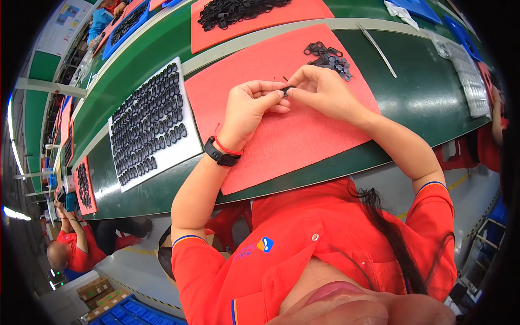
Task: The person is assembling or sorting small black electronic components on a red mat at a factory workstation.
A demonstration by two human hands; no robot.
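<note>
Between the fingertips of both hands is a small black oval plastic part [287, 91], mostly covered by the fingers. My left hand [259, 103] pinches its left side; my right hand [320, 92] pinches it from the right. Both hands are just above a pink foam mat [260, 154]. Beyond my right hand, a small pile of black oval rings [318, 51] and grey round discs [340, 66] lies on the mat. To the left, a white foam tray [187, 149] carries rows of black oval parts [149, 122].
Metal tweezers [379, 51] lie on the green table [411, 103] at the right. A clear blister tray [467, 78] stands farther right. Across a pale rail, another pink mat [303, 11] bears a heap of black parts [233, 12]. A co-worker [76, 246] sits at the far left.
</note>
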